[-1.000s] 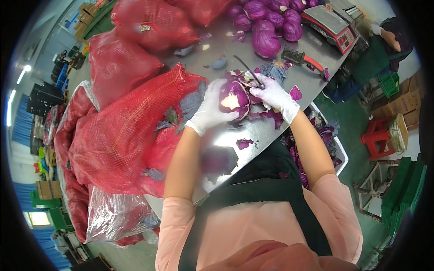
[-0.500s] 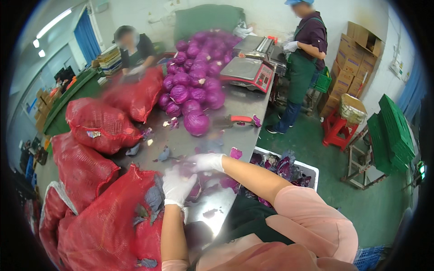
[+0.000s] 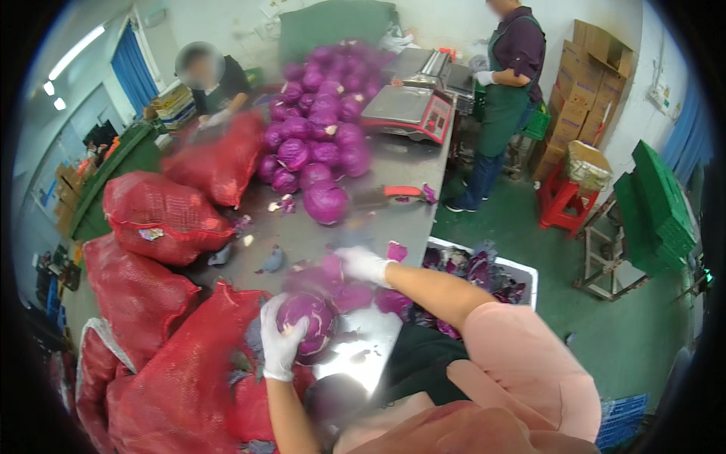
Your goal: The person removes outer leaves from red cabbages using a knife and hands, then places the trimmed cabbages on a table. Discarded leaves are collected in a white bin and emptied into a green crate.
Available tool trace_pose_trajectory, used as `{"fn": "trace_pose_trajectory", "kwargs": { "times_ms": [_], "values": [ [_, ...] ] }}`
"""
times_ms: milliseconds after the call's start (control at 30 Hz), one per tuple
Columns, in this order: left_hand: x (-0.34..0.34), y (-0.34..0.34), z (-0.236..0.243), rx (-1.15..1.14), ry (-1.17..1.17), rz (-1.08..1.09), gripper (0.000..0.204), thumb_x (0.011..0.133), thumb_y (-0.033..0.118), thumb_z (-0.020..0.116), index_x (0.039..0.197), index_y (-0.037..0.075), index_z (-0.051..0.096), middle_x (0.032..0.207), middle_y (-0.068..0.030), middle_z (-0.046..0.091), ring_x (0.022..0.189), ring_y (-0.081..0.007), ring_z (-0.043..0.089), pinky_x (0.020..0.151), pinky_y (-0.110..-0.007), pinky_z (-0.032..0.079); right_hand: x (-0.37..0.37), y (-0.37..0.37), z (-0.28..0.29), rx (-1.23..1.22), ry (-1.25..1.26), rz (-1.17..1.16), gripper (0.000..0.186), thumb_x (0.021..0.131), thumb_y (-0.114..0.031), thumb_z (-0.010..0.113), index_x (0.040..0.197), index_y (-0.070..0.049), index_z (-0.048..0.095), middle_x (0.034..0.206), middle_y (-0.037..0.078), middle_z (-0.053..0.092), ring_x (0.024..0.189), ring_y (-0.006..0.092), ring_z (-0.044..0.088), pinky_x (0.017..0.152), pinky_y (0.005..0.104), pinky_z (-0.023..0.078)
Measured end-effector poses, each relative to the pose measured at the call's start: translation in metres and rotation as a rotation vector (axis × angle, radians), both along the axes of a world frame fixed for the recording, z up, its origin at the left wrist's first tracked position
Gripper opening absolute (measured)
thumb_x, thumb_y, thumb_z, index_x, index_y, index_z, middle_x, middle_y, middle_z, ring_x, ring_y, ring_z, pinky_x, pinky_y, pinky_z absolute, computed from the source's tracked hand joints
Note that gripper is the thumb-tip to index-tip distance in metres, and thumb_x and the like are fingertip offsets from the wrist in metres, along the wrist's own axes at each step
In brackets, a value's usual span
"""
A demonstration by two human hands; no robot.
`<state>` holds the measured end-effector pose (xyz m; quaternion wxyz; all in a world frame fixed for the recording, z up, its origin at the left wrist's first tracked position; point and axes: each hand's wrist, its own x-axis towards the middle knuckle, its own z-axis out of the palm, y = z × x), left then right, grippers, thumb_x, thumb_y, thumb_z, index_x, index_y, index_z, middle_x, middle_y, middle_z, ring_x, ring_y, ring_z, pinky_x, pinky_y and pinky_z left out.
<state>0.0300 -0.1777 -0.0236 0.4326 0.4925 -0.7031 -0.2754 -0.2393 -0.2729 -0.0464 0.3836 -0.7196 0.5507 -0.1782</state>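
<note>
In the head view, our left hand (image 3: pixel 281 344) was half open, curled round the left side of a purple cabbage (image 3: pixel 316 318), thumb across its front; whether the cabbage touched the surface (image 3: pixel 299 246) we could not tell. Beyond the cabbage and to its right, our right hand (image 3: pixel 364 265) reached over blurred loose leaves (image 3: pixel 352 297); we could not tell whether it gripped any. We judged that steady handling called for a firm, gentle cup, clear of the mesh sack (image 3: pixel 178 371) left of the cabbage.

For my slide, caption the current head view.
Gloved left hand holds a purple cabbage; gloved right hand near loose purple leaves.
</note>
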Motion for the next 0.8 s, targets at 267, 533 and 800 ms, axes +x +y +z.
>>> {"fn": "trace_pose_trajectory", "kwargs": {
  "times_ms": [267, 533, 800],
  "values": [
    [0.02, 0.018, 0.001, 0.001, -0.044, 0.032, 0.081, 0.075, 0.03, 0.083, 0.142, 0.002, 0.046, 0.141, -0.0191, 0.047, 0.134, -0.0336, 0.043, 0.115, -0.043, 0.033, 0.018, -0.004, 0.026, 0.154, -0.149, -0.034, 0.035, 0.075, -0.006, 0.07, 0.109, -0.007, 0.073, 0.094, 0.012, 0.072, 0.078, 0.024, 0.068, 0.074, 0.0357, 0.057],
    [-0.007, 0.024, 0.012, 0.16, 0.312, -0.064, 0.083, 0.076, 0.023, 0.086, 0.141, -0.001, 0.041, 0.133, -0.0168, 0.051, 0.125, -0.026, 0.052, 0.11, -0.039, 0.041, 0.031, 0.078, 0.059, -0.144, -0.322, 0.156, 0.063, 0.094, -0.032, 0.07, 0.146, -0.005, 0.049, 0.151, 0.015, 0.05, 0.141, 0.0263, 0.044, 0.116, 0.0382, 0.035],
    [0.011, 0.006, -0.004, 0.137, 0.033, -0.001, 0.092, 0.075, 0.02, 0.084, 0.151, 0.001, 0.036, 0.139, -0.022, 0.052, 0.124, -0.0298, 0.056, 0.106, -0.038, 0.045, 0.055, 0.067, 0.004, 0.393, -0.636, -0.022, 0.05, 0.099, -0.029, 0.062, 0.147, -0.023, 0.05, 0.067, -0.003, 0.051, 0.045, 0.0069, 0.043, 0.04, 0.0241, 0.037]
  ]
}}
